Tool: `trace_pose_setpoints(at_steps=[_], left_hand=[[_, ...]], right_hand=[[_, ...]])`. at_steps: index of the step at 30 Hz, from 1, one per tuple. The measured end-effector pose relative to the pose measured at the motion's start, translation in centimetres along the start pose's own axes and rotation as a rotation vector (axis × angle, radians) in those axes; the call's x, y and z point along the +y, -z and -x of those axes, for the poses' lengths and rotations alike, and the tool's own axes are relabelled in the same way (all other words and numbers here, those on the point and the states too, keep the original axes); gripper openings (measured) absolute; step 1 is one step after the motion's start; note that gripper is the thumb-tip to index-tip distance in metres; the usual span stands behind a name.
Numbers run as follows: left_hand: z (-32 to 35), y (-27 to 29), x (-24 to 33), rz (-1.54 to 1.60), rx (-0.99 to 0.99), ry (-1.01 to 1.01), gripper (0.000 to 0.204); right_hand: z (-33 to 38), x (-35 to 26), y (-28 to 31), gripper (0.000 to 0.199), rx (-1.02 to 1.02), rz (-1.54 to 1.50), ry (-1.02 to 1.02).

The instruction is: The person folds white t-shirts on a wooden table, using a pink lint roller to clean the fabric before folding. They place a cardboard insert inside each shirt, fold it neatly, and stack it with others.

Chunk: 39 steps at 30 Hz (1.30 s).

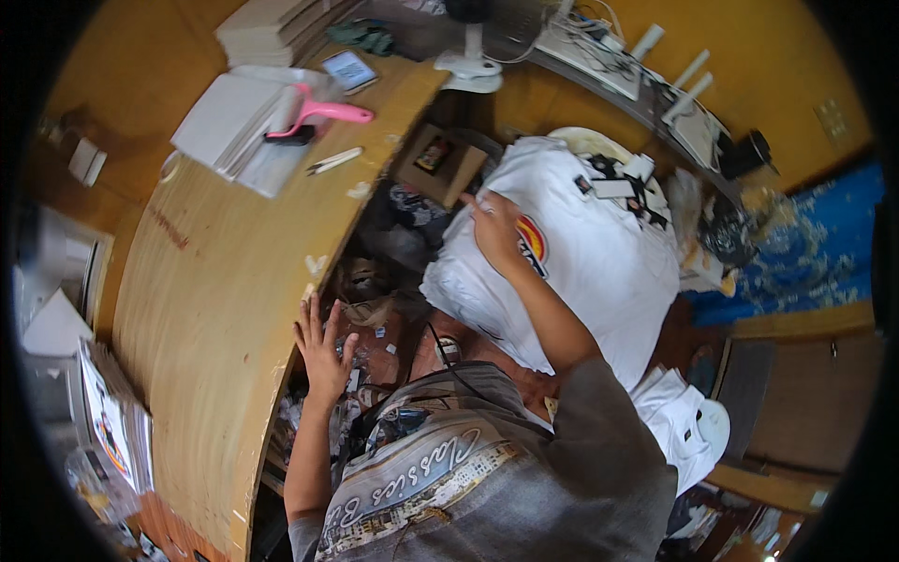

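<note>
The right hand point(496, 229) was down on the stack of white shirts point(599, 272) at centre right of the frame, fingers spread and pressing on the near top corner, palm flat rather than clenched; nothing pinched that I could make out. The left hand point(323, 347) was at lower centre left, open, fingers fanned, resting against the inner edge of the curved wooden table point(206, 300); it held nothing.

The stack looked soft and floppy, folded cloth in glossy clear bags by the sheen; so probably light singly, a fair weight as a pile, and slippery layer on layer; the top one showed a round red and yellow print point(532, 245) just beside the right hand. A grip at one corner would likely let the rest sag or slide; better a flat hand under the fold and another on top, or both long edges at once. Small black and white tags point(623, 183) lay loose at the far end of the pile and could scatter.

On the table, upper left, lay a pink-handled scraper point(323, 114) on white sheets point(234, 122); a smaller heap of white cloth point(688, 421) sat at lower right.
</note>
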<state>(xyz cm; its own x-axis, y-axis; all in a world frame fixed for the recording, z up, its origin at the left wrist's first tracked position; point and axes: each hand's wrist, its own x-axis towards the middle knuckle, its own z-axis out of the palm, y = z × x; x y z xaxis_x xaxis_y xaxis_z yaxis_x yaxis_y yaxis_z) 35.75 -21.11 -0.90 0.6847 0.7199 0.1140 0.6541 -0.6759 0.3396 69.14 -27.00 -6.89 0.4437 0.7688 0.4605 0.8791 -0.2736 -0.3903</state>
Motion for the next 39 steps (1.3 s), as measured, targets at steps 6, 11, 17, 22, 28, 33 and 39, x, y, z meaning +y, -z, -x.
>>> trace_pose_setpoints(at_steps=[6,11,17,22,28,33,39], left_hand=[[-3.0,-2.3,4.9,0.122,-0.069,-0.284,0.045],[-5.3,-4.4,11.2,0.163,-0.165,-0.542,0.045],[-5.9,-4.1,13.3,0.203,-0.207,-0.619,0.046],[-7.6,-1.8,13.9,0.471,-0.061,-0.626,0.049],[-6.9,3.4,15.0,0.992,0.057,-0.665,0.022],[-4.7,8.1,14.7,1.168,0.382,-0.447,0.021],[-2.5,9.2,12.3,1.091,0.754,-0.122,0.021]], right_hand=[[22.4,11.7,6.4,0.013,0.196,-0.151,-1.121],[29.3,9.7,0.2,0.031,0.052,-0.448,-1.137],[31.8,9.7,-1.3,0.023,0.232,-0.944,-1.474],[17.4,4.1,6.8,0.018,0.303,-0.584,-0.622],[2.7,-10.7,21.0,0.013,-0.309,-0.565,0.181],[-2.4,-17.1,25.3,0.018,-0.306,-0.502,0.489],[-6.2,-22.8,23.1,0.014,-0.295,-0.542,0.750]])
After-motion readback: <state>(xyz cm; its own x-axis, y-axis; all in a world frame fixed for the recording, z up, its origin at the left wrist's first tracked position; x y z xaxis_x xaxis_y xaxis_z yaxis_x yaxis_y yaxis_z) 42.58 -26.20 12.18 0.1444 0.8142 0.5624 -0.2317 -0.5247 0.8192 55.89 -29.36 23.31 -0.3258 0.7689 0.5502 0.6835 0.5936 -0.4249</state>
